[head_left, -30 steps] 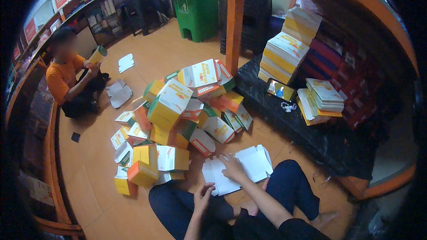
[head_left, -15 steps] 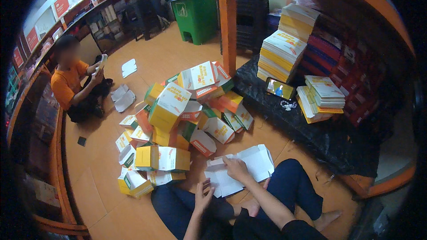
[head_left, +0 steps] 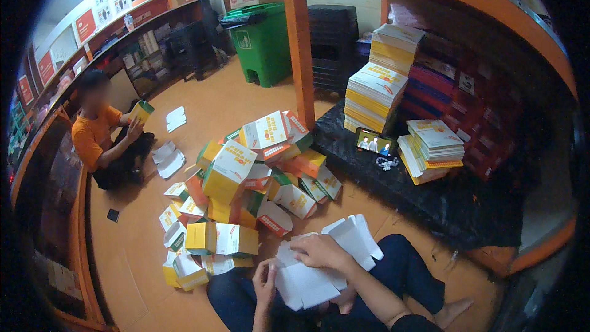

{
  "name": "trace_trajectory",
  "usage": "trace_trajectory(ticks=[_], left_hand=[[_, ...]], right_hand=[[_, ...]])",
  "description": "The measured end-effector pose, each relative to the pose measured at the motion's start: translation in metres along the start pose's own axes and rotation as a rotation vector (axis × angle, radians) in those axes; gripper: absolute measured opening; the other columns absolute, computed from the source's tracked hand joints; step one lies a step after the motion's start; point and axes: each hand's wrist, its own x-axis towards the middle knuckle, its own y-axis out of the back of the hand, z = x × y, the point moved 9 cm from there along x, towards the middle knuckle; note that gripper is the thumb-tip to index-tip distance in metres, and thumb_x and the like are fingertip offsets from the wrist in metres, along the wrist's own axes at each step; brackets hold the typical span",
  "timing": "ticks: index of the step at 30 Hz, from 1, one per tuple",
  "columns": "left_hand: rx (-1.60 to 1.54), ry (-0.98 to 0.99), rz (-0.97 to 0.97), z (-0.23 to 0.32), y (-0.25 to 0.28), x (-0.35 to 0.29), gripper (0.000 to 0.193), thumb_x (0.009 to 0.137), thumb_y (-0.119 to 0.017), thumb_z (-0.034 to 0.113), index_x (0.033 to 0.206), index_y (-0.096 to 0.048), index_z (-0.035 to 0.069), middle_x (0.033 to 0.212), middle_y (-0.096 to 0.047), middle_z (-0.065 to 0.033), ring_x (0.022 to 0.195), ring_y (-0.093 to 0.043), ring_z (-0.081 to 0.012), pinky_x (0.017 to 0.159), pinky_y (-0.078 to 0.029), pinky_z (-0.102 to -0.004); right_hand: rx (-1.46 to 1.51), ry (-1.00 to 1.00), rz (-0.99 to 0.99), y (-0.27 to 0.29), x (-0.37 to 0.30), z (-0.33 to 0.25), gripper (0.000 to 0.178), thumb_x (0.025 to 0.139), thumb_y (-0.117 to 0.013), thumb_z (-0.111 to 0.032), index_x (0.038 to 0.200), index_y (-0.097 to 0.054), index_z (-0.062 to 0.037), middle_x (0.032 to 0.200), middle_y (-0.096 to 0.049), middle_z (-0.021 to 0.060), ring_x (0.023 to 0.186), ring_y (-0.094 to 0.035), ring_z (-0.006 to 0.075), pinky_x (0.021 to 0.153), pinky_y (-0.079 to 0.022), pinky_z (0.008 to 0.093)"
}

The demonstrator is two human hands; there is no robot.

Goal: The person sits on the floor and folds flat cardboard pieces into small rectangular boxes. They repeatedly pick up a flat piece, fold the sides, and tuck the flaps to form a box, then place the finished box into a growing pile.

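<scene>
A flat cardboard box blank point(head_left: 307, 284), plain white side up, lies across my crossed legs. My left hand point(head_left: 265, 281) is at its left edge, fingers closed and pinching a side flap. Over the blank's upper part lies my right hand point(head_left: 321, 251), palm down, fingers stretched along the top fold and pressing on it. More white cardboard point(head_left: 357, 238) spreads out beyond my right hand, by my right knee; whether it is a separate blank I cannot tell. A pile of folded food boxes point(head_left: 228, 169), white, yellow, green and orange, lies just ahead to the left.
A person in an orange shirt point(head_left: 95, 132) sits at the left holding a yellow-green box point(head_left: 141, 111). White blanks point(head_left: 168, 160) lie nearby. On a black-covered platform point(head_left: 393, 200) at right stand stacked flat boxes point(head_left: 376, 89), a lit phone point(head_left: 373, 142) and smaller stacks point(head_left: 435, 141). An orange post point(head_left: 300, 55) rises behind.
My left hand has closed on the blank's left edge, and my right hand has flattened over its top fold. The blank has shifted nearer. The other person's box now shows its coloured side.
</scene>
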Motion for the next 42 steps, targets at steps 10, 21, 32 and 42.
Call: trace_trajectory(ticks=[10, 21, 32, 42], left_hand=[[0.237, -0.251, -0.053, 0.086, -0.007, -0.021, 0.006, 0.094, -0.062, 0.000, 0.100, -0.064, 0.001, 0.088, -0.072, -0.0071, 0.074, -0.065, -0.0092, 0.067, -0.049, -0.0223], [0.865, -0.704, 0.387, 0.174, -0.031, -0.048, 0.026, 0.087, -0.073, 0.008, 0.109, -0.060, 0.003, 0.089, -0.062, -0.0121, 0.078, -0.060, -0.0222, 0.071, -0.049, -0.0367], [-0.092, -0.276, 0.279, 0.145, -0.026, -0.049, 0.045, 0.099, -0.069, 0.032, 0.120, -0.060, -0.006, 0.114, -0.067, -0.0122, 0.105, -0.063, -0.0198, 0.091, -0.049, -0.0322], [-0.144, -0.400, 0.335, 0.144, 0.000, -0.056, 0.027, 0.098, -0.070, 0.024, 0.099, -0.066, -0.003, 0.090, -0.069, -0.0061, 0.080, -0.060, -0.0105, 0.072, -0.047, -0.0254]], right_hand=[[0.098, 0.175, 0.202, 0.035, -0.030, -0.050, 0.030, 0.085, -0.069, -0.027, 0.112, -0.071, -0.0136, 0.096, -0.069, 0.0107, 0.097, -0.067, 0.0334, 0.086, -0.053, 0.0466], [-0.113, 0.047, 0.926, 0.067, -0.078, -0.079, 0.024, 0.075, -0.079, -0.016, 0.098, -0.079, -0.0201, 0.087, -0.066, -0.0033, 0.096, -0.060, 0.0200, 0.084, -0.042, 0.0391], [0.041, 0.280, 0.861, 0.060, -0.094, -0.125, 0.052, 0.077, -0.073, -0.009, 0.129, -0.069, -0.0111, 0.096, -0.068, 0.0012, 0.085, -0.066, 0.0196, 0.085, -0.048, 0.0365], [0.282, 0.384, 0.726, 0.080, -0.089, -0.135, 0.028, 0.084, -0.077, -0.007, 0.111, -0.074, -0.0095, 0.092, -0.068, 0.0061, 0.085, -0.066, 0.0222, 0.079, -0.046, 0.0366]])
